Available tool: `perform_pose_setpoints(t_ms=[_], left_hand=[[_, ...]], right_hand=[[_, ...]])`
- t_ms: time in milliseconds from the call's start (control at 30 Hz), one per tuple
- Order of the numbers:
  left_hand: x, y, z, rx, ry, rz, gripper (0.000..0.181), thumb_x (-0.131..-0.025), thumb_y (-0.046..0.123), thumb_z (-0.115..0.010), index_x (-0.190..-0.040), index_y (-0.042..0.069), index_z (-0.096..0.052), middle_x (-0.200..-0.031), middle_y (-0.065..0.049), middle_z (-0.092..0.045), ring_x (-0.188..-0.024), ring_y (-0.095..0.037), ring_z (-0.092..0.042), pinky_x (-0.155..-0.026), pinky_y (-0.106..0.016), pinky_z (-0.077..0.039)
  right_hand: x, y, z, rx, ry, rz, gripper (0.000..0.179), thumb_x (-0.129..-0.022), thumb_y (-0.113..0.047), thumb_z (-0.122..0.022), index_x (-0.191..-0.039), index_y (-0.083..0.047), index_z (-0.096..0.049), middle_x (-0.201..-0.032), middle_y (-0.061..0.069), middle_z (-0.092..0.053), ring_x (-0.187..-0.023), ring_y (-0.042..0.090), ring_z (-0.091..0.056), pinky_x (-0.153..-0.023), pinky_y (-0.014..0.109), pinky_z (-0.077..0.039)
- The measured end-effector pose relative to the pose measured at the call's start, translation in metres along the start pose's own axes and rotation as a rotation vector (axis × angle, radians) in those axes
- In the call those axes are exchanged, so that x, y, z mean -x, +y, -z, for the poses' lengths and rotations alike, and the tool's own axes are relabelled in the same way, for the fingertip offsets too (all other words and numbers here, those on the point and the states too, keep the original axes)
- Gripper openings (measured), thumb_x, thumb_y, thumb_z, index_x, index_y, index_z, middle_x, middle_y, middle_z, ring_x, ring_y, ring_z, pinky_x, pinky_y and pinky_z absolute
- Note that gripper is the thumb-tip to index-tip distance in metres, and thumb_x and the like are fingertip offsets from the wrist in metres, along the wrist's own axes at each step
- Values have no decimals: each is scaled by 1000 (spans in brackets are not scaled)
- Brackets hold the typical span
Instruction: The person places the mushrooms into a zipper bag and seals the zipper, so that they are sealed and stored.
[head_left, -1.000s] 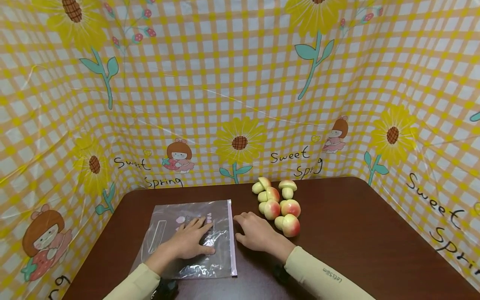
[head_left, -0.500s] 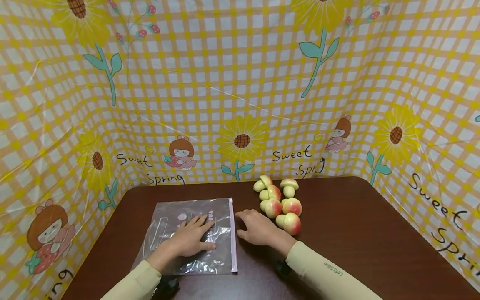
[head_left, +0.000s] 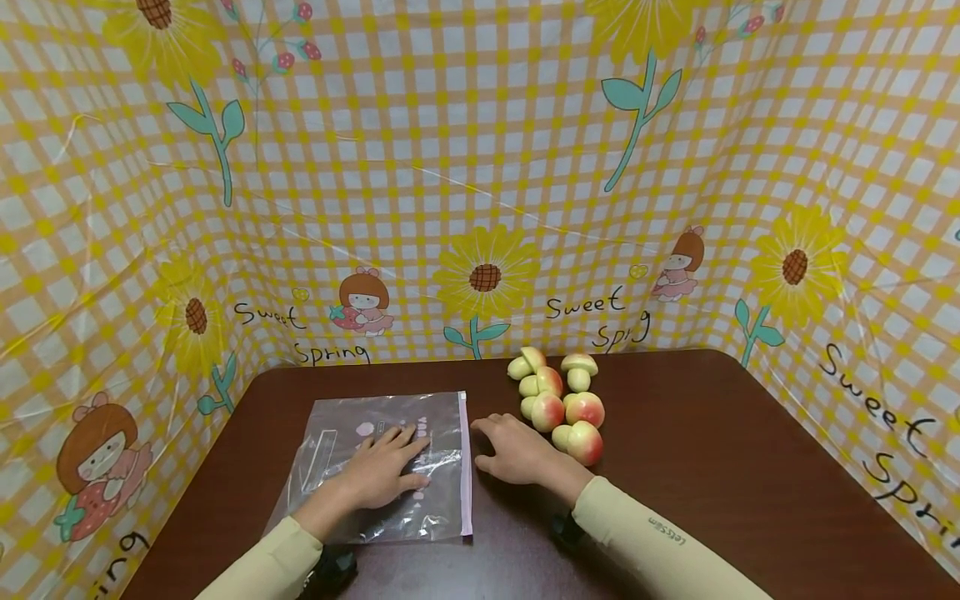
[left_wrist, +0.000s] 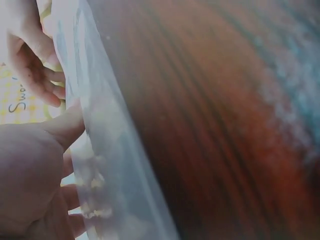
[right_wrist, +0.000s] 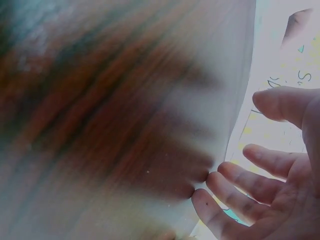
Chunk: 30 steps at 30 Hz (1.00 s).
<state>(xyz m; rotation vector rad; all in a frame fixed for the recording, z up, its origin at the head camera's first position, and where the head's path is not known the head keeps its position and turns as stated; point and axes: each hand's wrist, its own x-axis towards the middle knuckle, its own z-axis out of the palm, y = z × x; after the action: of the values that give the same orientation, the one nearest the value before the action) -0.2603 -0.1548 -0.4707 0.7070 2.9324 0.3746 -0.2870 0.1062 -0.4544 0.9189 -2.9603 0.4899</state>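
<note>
A clear zip bag (head_left: 446,479) with a pink zip strip (head_left: 467,467) along its right side lies flat on the dark table (head_left: 690,467). My left hand (head_left: 378,471) rests on the bag with its fingers spread. In the left wrist view, the thumb (left_wrist: 70,125) lies against the plastic. Just right of the strip, my right hand (head_left: 517,450) touches the table with relaxed, slightly bent fingers and holds nothing. The right wrist view shows its fingertips (right_wrist: 202,197) at the tabletop. Several toy mushrooms, yellow with red-tinged caps, lie beyond that hand, the nearest mushroom (head_left: 585,443) close to the wrist.
The mushrooms are grouped at the back, right of the middle, with one upside-down mushroom (head_left: 579,372) near the back edge. A checked cloth (head_left: 397,208) with sunflowers walls in the table at the back and both sides.
The head view has shifted slightly, so the table sits a little higher in it. Both hands, the bag and the mushrooms keep nearly the same places.
</note>
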Motion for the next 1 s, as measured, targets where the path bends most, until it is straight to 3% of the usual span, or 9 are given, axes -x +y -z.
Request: perform_pose_setpoints(t_ms=[533,1000], left_hand=[[0,-1,0,-2,76,-9,52,-101,37,-60,-149,18,-52,-157,-17,-42,-146,-40,-36,-110,-69,-31],[-1,-3,2,26,54,15,47,-104,33,-55,-149,19,-53,-158,-14,-41,-147,-41,-34,-111,-71,-29]], right_hand=[[2,1,1,-2,-38,27,53,-89,-25,-72,-136,-2,-60,-132,17,-61,-120,35,-54,-103,47,-48],[-1,1,0,2,-54,24,54,-88,-26,-73,-136,-5,-60,-133,18,-60,-120,36,-53,-102,47,-47]])
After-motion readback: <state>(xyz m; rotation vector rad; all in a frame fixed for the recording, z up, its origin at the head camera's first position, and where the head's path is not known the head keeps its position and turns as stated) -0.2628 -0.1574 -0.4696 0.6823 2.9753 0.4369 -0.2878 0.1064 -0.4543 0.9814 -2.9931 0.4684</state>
